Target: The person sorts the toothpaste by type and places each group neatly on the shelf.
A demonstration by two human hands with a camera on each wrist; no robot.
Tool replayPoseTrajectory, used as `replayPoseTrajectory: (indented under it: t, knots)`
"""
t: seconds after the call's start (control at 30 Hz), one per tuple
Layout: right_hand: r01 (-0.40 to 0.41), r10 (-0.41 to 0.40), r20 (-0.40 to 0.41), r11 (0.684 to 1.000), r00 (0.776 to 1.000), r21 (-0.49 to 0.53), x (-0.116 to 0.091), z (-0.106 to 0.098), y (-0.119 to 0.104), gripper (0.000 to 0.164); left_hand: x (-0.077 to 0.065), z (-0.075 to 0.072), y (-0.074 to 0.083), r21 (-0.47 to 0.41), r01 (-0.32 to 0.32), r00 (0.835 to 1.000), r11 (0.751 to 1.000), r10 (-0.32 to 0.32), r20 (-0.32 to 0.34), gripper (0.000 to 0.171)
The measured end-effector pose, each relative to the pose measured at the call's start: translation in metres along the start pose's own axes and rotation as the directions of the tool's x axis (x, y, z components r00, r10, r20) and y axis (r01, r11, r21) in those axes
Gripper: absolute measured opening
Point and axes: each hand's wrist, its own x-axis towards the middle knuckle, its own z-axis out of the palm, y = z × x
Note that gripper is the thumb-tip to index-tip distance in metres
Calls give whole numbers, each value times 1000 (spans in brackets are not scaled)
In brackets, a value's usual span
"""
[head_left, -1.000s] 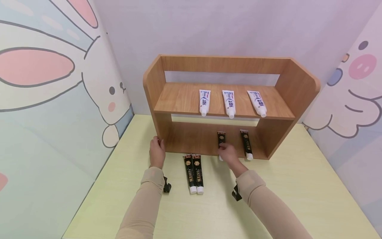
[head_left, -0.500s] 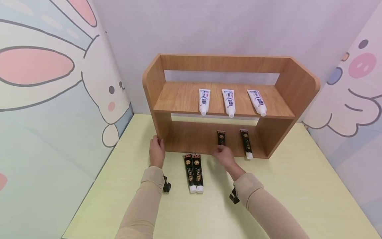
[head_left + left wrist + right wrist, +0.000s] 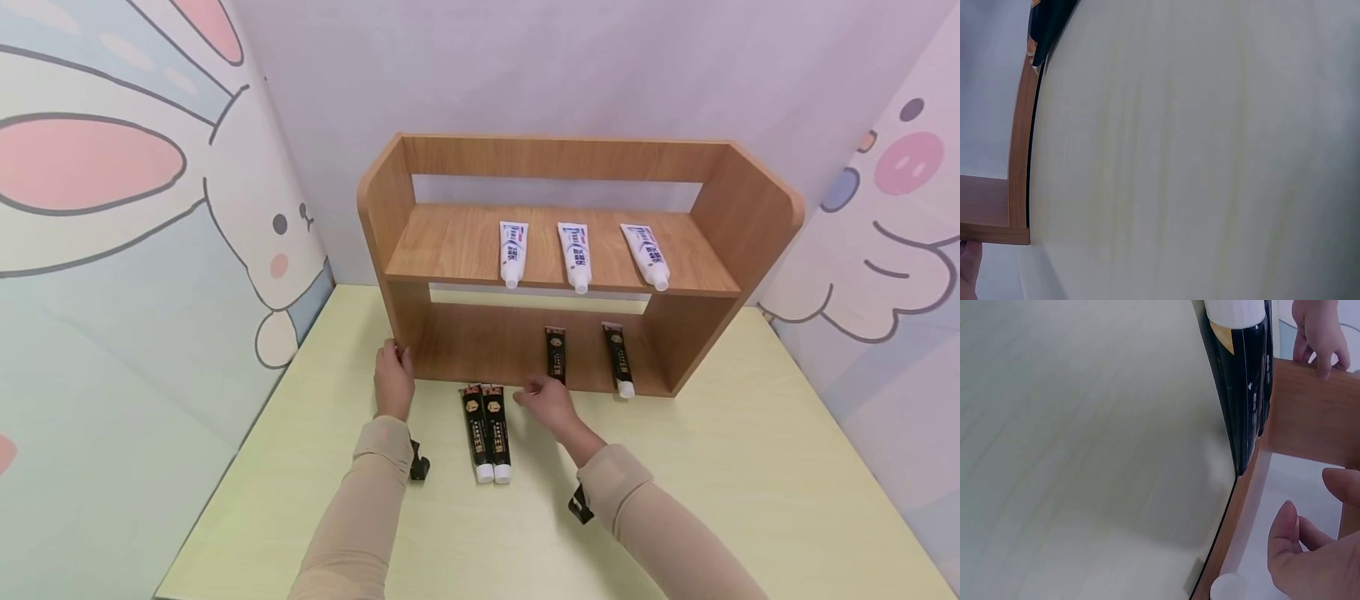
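My left hand (image 3: 394, 382) holds the front edge of the left side panel of a wooden shelf (image 3: 487, 342); the right wrist view shows its fingers (image 3: 1324, 362) on both sides of that panel. My right hand (image 3: 551, 406), holding nothing, hovers at the lower board's front edge, thumb and fingers apart (image 3: 1322, 562). Just behind it lies a black toothpaste tube (image 3: 556, 354), its cap end hidden by the hand in the head view. Left of the hand, two black toothpaste tubes (image 3: 497, 433) lie side by side on the table, caps toward me.
Another black tube (image 3: 618, 358) lies on the lower board at right, its white cap over the edge. Three white toothpaste tubes (image 3: 576, 257) lie spaced along the upper board (image 3: 450, 242). The shelf stands on a pale yellow table (image 3: 750, 467), with cartoon-printed walls (image 3: 112, 350) around it.
My right hand has let go of the black tube on the lower board and moved left and toward me, near the pair on the table. The left hand has stayed put.
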Motion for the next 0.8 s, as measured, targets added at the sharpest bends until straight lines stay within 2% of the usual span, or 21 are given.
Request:
replayPoseTrajectory:
  t: [0.13, 0.4, 0.63, 0.8]
  knots:
    - [9, -9, 14, 1000, 1000, -7, -4, 5, 0, 44, 0, 0, 1, -1, 5, 1000, 1000, -5, 1, 21]
    - [-42, 43, 48, 999, 998, -23, -13, 12, -3, 45, 1, 0, 1, -5, 16, 1000, 1000, -16, 6, 21]
    - [-55, 58, 79, 998, 995, -42, -19, 18, -3, 46, 1, -1, 2, -19, 40, 999, 999, -39, 21, 23]
    - [-74, 80, 108, 996, 991, -59, -23, 25, 1, 48, 1, -1, 2, -15, 31, 999, 999, -31, 20, 23]
